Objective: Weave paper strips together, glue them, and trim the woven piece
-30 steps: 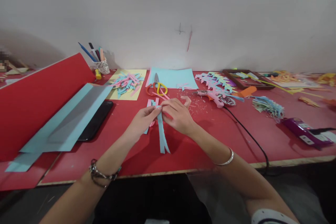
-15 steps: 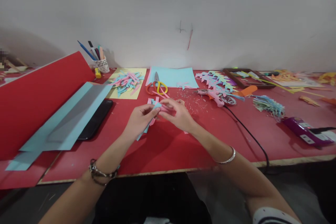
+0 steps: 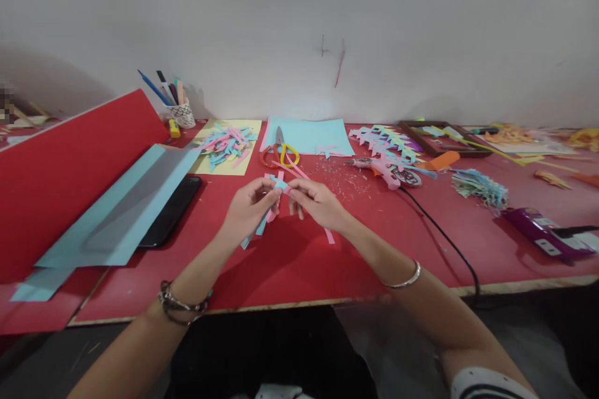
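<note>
Pink and light-blue paper strips (image 3: 279,184), folded over one another, are pinched between both hands above the red table. My left hand (image 3: 248,209) grips the folded part with thumb and forefinger, and loose strip ends hang below it. My right hand (image 3: 321,204) pinches a pink strip at the right of the fold, its other fingers curled beneath. Scissors (image 3: 279,148) with orange and yellow handles lie just beyond the hands. Near them, a long pink strip (image 3: 297,168) sticks out behind my right fingers. The fingers partly hide the fold.
Cut strips (image 3: 227,144) are piled on yellow paper at left. Blue sheets (image 3: 313,134) lie by the wall. A pink glue gun (image 3: 386,173) with a black cord rests at right, near a purple power strip (image 3: 543,234). A phone (image 3: 173,215) lies beneath blue paper (image 3: 135,212).
My right hand's lower fingers have dropped and spread a little, and its thumb and forefinger now pinch the pink strip at the fold. A pink strip end below the right wrist shows more.
</note>
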A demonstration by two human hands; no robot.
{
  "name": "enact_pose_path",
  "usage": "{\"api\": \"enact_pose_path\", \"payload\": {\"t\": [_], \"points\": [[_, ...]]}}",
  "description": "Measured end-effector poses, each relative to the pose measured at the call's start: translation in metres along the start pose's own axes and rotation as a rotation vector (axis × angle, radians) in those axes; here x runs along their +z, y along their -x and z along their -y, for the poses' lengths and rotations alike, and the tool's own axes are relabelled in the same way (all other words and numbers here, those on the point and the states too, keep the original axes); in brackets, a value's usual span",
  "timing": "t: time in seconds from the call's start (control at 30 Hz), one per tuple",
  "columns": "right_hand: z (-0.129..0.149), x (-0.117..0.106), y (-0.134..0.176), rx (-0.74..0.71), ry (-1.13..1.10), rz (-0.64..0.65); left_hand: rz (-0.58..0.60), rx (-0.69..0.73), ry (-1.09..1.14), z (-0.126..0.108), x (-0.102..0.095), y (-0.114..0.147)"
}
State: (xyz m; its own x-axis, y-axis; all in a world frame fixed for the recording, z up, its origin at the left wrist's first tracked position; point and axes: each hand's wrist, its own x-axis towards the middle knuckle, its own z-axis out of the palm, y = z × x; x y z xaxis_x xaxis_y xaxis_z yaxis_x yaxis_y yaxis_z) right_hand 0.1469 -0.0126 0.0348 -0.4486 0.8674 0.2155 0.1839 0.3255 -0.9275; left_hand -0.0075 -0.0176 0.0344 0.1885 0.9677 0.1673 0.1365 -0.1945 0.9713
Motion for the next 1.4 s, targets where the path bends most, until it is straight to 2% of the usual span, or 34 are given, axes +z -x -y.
{"api": "enact_pose_path", "payload": {"t": [0.13,0.33,0.73,0.83,0.9,1.03,1.17,1.3,1.4], "points": [[-0.001,0.000,0.001,-0.036,0.124,-0.052,-0.029,0.030,-0.039,0.001,0.000,0.001],[0.001,0.001,0.001,-0.016,0.200,-0.034,-0.019,0.010,-0.035,0.002,0.000,-0.001],[0.003,0.002,0.003,0.014,0.062,-0.100,-0.047,-0.028,-0.017,0.002,0.001,0.000],[0.004,0.002,0.003,0.004,0.080,-0.086,0.032,-0.050,-0.021,0.002,-0.002,0.000],[0.004,0.002,0.003,-0.019,0.110,-0.083,0.076,-0.053,-0.030,0.001,-0.004,0.000],[0.003,0.002,0.002,-0.107,0.231,-0.069,0.005,0.024,-0.083,-0.001,-0.005,0.002],[0.000,0.003,0.000,-0.185,0.337,-0.045,-0.002,0.051,-0.162,-0.002,-0.005,0.005],[-0.002,0.002,0.001,-0.191,0.353,-0.036,-0.004,0.001,-0.160,-0.001,-0.008,0.006],[-0.002,0.001,0.001,-0.180,0.364,-0.023,0.047,-0.059,-0.134,0.000,-0.012,0.006]]}}
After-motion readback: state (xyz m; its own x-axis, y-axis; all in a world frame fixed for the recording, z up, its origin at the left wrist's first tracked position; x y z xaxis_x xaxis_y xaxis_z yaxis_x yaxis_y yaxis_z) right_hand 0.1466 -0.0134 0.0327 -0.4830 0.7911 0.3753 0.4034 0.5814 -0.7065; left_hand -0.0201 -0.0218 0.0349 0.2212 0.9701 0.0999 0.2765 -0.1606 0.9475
